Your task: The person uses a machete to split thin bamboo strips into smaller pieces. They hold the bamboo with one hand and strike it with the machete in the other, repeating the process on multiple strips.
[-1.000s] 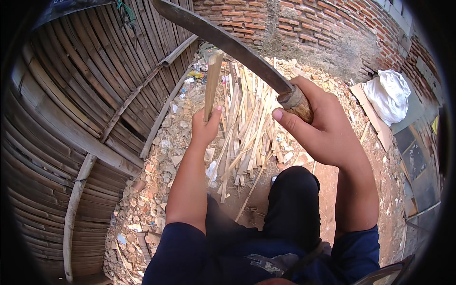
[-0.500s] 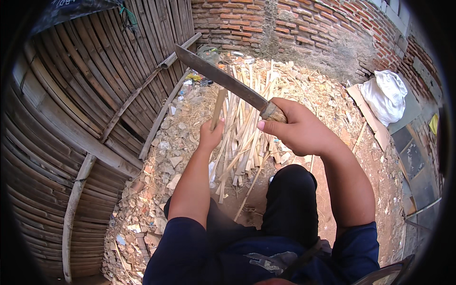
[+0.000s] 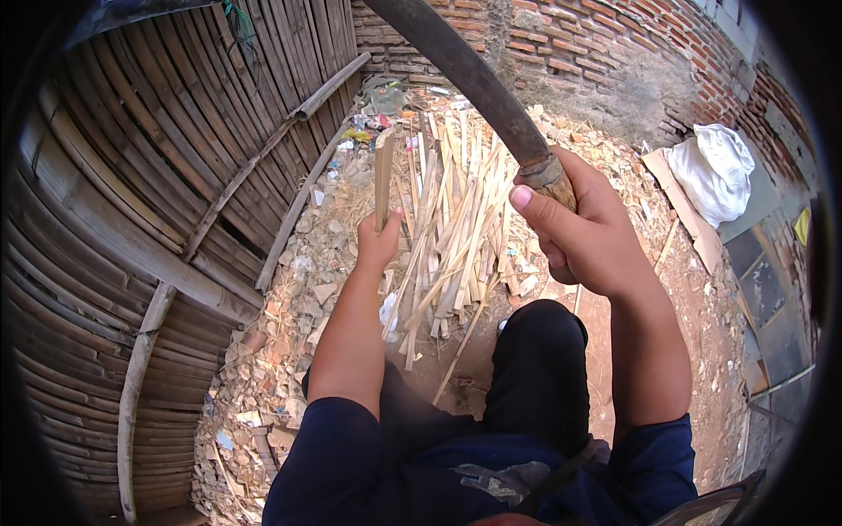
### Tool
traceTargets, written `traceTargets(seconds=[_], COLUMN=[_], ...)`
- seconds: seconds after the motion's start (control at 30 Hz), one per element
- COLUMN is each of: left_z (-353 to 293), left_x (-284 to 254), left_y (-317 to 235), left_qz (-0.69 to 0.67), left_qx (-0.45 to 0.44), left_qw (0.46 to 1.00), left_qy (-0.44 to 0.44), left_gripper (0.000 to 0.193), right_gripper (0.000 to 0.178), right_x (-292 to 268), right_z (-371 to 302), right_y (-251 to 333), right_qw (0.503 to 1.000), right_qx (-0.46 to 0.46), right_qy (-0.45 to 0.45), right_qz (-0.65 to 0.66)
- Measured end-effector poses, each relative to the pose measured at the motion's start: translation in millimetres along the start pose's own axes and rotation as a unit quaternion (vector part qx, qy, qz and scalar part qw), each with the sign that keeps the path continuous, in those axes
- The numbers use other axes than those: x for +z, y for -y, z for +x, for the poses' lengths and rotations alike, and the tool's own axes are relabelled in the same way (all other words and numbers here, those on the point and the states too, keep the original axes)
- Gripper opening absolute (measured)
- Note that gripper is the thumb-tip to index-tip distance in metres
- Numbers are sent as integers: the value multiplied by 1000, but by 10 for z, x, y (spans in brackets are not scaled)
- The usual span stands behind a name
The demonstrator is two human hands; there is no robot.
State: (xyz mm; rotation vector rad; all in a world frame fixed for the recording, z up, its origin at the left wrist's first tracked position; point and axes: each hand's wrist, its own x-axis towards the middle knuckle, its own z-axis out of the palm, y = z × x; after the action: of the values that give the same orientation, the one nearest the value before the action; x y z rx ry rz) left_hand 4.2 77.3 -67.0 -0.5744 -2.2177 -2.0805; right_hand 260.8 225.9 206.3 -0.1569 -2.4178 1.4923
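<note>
My right hand (image 3: pixel 586 223) is wrapped round the wooden handle of a machete (image 3: pixel 474 74). Its long dark blade slants up and to the left, and the tip runs out of the picture at the top. Lower and to the left, my left hand (image 3: pixel 378 241) is closed on a bamboo strip (image 3: pixel 383 171), which stands nearly upright out of the fist. Blade and strip are apart. Just right of my left hand, a heap of pale split bamboo strips (image 3: pixel 456 228) lies on the ground in front of my knees.
A bamboo wall (image 3: pixel 105 193) with pole rails rises close on the left. A brick wall (image 3: pixel 579 53) stands behind the heap. On the right lie a white sack (image 3: pixel 715 175) and a flat cardboard piece (image 3: pixel 680 210). Broken rubble (image 3: pixel 281 368) covers the ground at left.
My right hand has moved right and the machete has swung up, so its blade is steeper. My left hand has shifted slightly left, and its strip stands more upright.
</note>
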Motion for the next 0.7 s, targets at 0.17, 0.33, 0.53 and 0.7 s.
traceTargets(seconds=[0.17,0.33,0.53,0.7], left_z=[-32,-20,-23,-30], left_x=[26,30,26,5], left_y=[-24,3,24,-48], left_qz=[-3,-7,-24,-2], left_qx=[-1,7,1,-45], left_qw=[1000,1000,1000,999], left_qy=[-25,-17,-5,17], left_gripper=[40,40,38,34], right_gripper=[33,34,36,35], right_x=[54,243,261,153], right_z=[-50,75,132,120], right_y=[21,-230,-306,-273], right_qw=[993,975,975,985], right_qx=[-104,-72,-59,-34], right_qy=[-61,17,33,44], right_qz=[-9,-210,-210,-166])
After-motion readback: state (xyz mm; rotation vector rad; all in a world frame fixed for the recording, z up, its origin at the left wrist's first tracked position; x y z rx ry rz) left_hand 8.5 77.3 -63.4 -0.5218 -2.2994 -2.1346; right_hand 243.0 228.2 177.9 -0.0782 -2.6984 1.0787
